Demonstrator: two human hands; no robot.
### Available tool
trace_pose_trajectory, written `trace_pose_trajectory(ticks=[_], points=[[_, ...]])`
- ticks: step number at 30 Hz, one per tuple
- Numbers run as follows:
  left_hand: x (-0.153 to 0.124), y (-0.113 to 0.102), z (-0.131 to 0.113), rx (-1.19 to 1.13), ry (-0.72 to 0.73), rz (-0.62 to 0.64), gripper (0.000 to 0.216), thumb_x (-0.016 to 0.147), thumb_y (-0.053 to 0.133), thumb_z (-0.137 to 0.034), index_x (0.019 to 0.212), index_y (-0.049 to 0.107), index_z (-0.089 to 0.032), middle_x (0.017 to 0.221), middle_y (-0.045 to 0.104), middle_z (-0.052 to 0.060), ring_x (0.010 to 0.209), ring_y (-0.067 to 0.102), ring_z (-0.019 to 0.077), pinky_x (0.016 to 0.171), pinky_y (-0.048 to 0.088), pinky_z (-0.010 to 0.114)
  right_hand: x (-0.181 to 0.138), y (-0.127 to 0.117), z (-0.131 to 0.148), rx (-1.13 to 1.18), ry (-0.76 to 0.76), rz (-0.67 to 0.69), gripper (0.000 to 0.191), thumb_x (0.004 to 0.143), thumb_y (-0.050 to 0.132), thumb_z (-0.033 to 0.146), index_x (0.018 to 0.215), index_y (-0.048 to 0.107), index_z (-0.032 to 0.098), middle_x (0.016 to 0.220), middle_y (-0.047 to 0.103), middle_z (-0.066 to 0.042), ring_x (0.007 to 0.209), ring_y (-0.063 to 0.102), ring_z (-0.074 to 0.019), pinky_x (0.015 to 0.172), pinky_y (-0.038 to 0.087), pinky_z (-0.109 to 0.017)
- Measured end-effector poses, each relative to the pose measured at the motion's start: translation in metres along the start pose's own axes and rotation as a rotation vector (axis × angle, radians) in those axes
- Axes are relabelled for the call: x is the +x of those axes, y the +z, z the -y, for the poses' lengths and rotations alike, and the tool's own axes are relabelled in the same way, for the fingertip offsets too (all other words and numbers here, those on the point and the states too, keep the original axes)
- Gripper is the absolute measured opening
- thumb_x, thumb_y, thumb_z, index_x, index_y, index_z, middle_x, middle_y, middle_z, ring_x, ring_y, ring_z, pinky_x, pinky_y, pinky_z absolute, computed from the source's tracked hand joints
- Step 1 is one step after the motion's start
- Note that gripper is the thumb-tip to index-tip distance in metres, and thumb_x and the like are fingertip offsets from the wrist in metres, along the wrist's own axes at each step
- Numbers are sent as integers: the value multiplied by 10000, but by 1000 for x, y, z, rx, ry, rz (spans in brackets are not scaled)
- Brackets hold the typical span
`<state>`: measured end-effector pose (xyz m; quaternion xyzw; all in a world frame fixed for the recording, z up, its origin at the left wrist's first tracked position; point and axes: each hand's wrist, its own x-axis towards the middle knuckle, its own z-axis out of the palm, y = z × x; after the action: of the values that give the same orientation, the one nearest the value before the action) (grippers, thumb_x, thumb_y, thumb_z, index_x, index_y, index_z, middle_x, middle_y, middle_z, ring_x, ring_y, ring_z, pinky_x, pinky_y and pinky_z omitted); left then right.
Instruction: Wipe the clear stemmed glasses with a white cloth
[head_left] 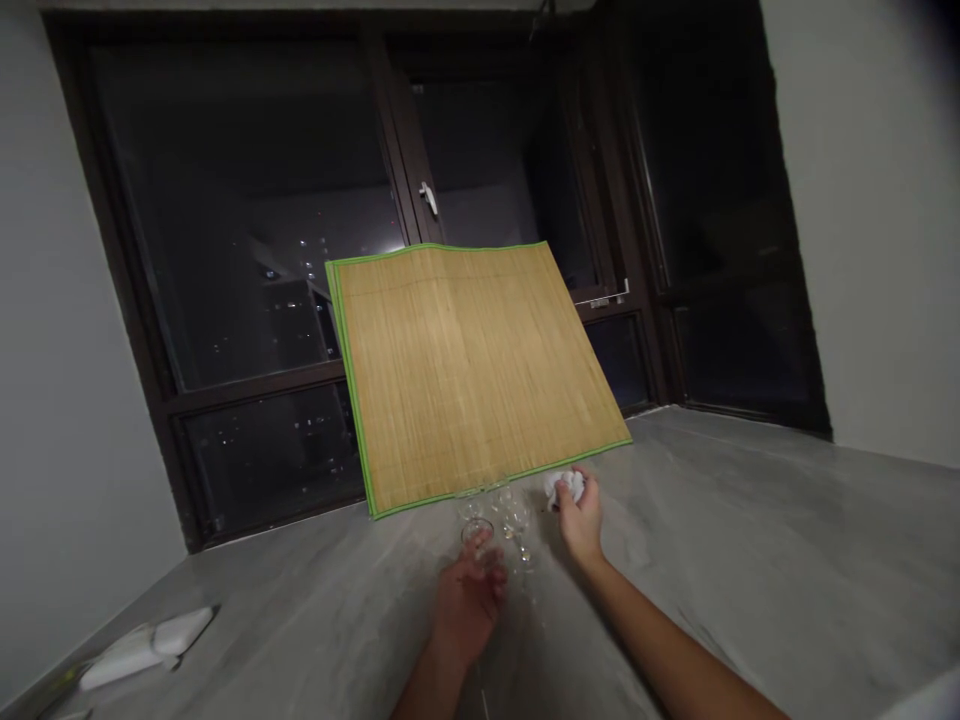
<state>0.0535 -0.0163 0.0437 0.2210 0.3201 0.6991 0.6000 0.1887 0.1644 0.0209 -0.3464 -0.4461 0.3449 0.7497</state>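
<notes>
My right hand [582,515] is closed on a crumpled white cloth or tissue [564,488], held just in front of the mat's lower edge. My left hand [471,590] is lower and to the left, its fingers curled at a clear glass [477,528] with a round rim or foot. The fingers seem to grip it, though blur hides the exact contact. Between the hands stand several clear stemmed glasses [516,520], close together on the grey surface. Their outlines overlap and are hard to separate.
A bamboo mat [480,370] with green edging leans against the dark window [247,220] behind the glasses. A white folded or wrapped object [146,645] lies on the grey marbled surface [315,610] at the lower left. Pale walls [870,230] flank both sides.
</notes>
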Motion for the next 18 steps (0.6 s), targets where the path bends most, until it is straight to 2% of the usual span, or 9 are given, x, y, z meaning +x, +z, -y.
trace_pose_trajectory(ticks=[8, 13, 18], points=[[4, -1, -3, -5, -56, -98, 531, 548, 557, -89, 1073, 566, -173, 846, 627, 27, 535, 528, 82, 441, 337, 169, 0, 2, -16, -66, 58, 61, 522, 764, 569, 492, 1190, 525, 194, 951, 662, -67, 804, 623, -236, 725, 503, -355], [9, -7, -4, -34, -94, -53, 572, 583, 562, -62, 1140, 550, -191, 930, 635, 32, 579, 548, 61, 415, 284, 123, 1, 2, -18, -69, 52, 52, 507, 757, 577, 486, 1161, 544, 182, 909, 670, -60, 795, 631, -239, 713, 507, -356], [15, -12, 1, 102, -53, -53, 601, 562, 581, -70, 1149, 571, -196, 1020, 654, 44, 575, 544, 36, 398, 217, 107, 1, 2, -19, -68, 48, 54, 486, 765, 582, 471, 1160, 540, 192, 921, 668, -58, 758, 624, -224, 689, 508, -349]])
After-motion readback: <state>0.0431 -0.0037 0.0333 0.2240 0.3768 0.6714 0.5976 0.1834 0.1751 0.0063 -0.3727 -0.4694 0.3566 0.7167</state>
